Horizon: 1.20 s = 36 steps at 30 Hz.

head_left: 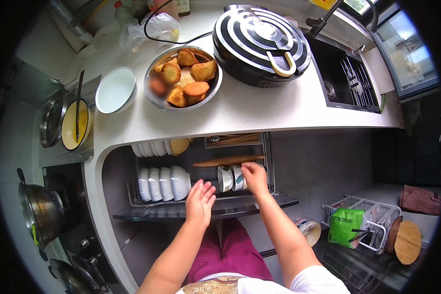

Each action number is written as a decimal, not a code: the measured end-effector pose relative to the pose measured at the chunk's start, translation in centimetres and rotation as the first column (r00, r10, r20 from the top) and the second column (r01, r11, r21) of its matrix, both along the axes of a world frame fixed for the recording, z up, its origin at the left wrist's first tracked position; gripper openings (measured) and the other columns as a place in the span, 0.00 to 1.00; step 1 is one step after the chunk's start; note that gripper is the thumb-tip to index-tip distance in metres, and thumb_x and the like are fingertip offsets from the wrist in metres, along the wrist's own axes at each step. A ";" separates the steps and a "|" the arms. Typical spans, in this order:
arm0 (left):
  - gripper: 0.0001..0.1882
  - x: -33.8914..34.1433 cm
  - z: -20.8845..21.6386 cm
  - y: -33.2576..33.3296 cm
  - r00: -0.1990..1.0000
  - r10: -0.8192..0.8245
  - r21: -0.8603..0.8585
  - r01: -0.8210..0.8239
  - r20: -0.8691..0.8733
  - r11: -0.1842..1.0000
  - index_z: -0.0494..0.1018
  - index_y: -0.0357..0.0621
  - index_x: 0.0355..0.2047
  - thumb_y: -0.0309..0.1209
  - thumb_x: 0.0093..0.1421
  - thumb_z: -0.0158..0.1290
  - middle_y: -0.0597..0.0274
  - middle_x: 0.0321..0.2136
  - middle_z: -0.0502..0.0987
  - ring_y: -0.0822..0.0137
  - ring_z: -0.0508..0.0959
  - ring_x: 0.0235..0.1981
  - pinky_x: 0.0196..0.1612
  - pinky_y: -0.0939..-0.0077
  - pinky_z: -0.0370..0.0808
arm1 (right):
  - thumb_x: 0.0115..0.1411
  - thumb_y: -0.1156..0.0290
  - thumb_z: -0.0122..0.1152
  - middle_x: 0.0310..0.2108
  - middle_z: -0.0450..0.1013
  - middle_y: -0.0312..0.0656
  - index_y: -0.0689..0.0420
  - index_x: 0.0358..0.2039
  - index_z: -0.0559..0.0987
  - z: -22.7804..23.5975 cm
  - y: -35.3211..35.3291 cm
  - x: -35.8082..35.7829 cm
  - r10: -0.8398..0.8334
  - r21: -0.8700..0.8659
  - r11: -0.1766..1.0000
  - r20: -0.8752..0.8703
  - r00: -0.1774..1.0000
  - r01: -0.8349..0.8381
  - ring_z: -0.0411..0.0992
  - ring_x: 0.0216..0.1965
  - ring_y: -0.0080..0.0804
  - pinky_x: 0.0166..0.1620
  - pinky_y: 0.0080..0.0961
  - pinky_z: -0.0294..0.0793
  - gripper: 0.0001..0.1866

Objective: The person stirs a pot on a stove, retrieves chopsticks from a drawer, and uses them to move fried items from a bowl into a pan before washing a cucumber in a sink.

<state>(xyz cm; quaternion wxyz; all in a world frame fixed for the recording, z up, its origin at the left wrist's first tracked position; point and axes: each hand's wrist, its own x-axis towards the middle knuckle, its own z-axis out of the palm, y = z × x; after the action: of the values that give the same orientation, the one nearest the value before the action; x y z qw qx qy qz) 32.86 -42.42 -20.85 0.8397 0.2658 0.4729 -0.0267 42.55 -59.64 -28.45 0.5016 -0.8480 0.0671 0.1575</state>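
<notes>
A pulled-out drawer (157, 211) lies below the counter in front of me. Over its front edge is my left hand (200, 202), palm turned inward, fingers stretched out and nothing in it. My right hand (255, 179) is closed, fingers curled beside two patterned bowls (225, 179) standing on edge; whether it grips one is hidden. Behind them a wooden rolling pin (225, 161) lies across the drawer. Several white bowls (180, 183) stand on edge at the left, with white plates (152, 149) behind. A compartment at the back holds chopsticks (235, 139).
On the counter stand a metal bowl of fried pastries (203, 71), a pale bowl (115, 91) and a round black-and-white electric cooker (262, 44). The sink (335, 73) is at right. At left, a yellow bowl (75, 125) and a metal pot (41, 213). A white rack (377, 208) stands right.
</notes>
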 end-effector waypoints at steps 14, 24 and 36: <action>0.17 5.2 -11.7 -0.6 0.997 -0.034 -0.067 0.029 -0.076 0.997 0.65 0.44 0.46 0.38 0.60 0.48 0.56 0.40 0.72 0.58 0.73 0.43 0.46 0.62 0.68 | 0.56 0.68 0.47 0.42 0.71 0.53 0.59 0.43 0.75 -16.9 4.9 13.8 0.484 -0.506 0.836 0.504 0.715 -0.209 0.67 0.47 0.47 0.51 0.37 0.65 0.16; 0.21 12.9 -15.4 -1.6 0.987 0.156 -0.280 -0.138 0.042 0.950 0.64 0.44 0.49 0.44 0.61 0.44 0.56 0.51 0.65 0.56 0.64 0.53 0.53 0.57 0.61 | 0.57 0.66 0.48 0.42 0.72 0.52 0.60 0.42 0.75 -10.0 6.4 14.9 0.542 -0.263 0.833 0.212 0.813 -0.487 0.68 0.46 0.45 0.50 0.37 0.66 0.16; 0.26 14.2 -19.1 -1.7 0.990 0.107 -0.236 -0.126 -0.092 0.964 0.60 0.46 0.53 0.48 0.60 0.43 0.57 0.50 0.66 0.57 0.65 0.52 0.54 0.55 0.60 | 0.58 0.64 0.49 0.42 0.72 0.52 0.60 0.42 0.75 -8.3 6.4 15.7 0.550 -0.146 0.833 0.131 0.825 -0.533 0.68 0.45 0.44 0.49 0.36 0.66 0.16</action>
<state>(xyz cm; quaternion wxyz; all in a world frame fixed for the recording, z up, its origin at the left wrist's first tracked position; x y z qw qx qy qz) 47.10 -44.13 -39.91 0.8465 0.1323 0.5136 -0.0450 58.27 -53.20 -36.71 0.3955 -0.8670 -0.2108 0.2179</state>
